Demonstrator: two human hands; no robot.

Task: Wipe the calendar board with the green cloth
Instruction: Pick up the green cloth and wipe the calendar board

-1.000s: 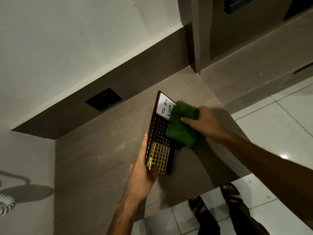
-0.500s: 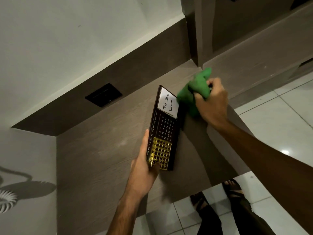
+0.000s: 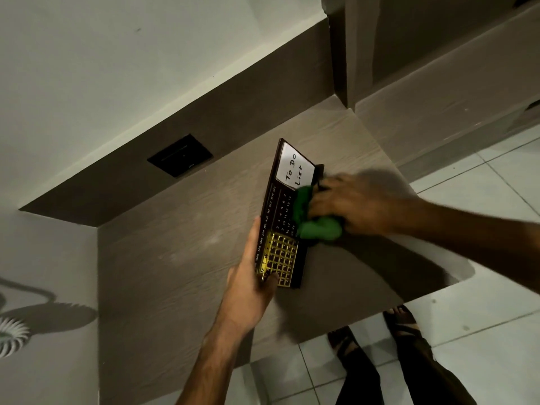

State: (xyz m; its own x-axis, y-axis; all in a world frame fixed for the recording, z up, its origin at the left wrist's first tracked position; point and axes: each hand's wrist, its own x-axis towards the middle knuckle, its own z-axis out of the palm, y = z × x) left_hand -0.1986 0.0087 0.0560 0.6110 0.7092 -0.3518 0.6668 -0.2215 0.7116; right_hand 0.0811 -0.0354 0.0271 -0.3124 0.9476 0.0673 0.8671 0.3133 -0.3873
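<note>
A dark calendar board (image 3: 276,211) stands tilted on the wooden desk, with a white "To Do List" panel at its top, number rows in the middle and a gold grid at the bottom. My left hand (image 3: 251,285) grips its lower left edge, thumb on the gold grid. My right hand (image 3: 350,206), blurred by motion, holds the bunched green cloth (image 3: 314,220) against the board's right side, over the number rows. The cloth hides part of the numbers and the right edge.
The grey-brown wooden desk (image 3: 175,273) runs into a corner under a white wall. A black socket plate (image 3: 180,155) sits on the dark backsplash. My sandalled feet (image 3: 400,320) stand on the pale tiled floor beyond the desk's front edge. A white fan (image 3: 11,334) shows at far left.
My right hand lifted the cloth off the board to the upper right, then brought it back down onto the board's right side. My left hand kept its grip.
</note>
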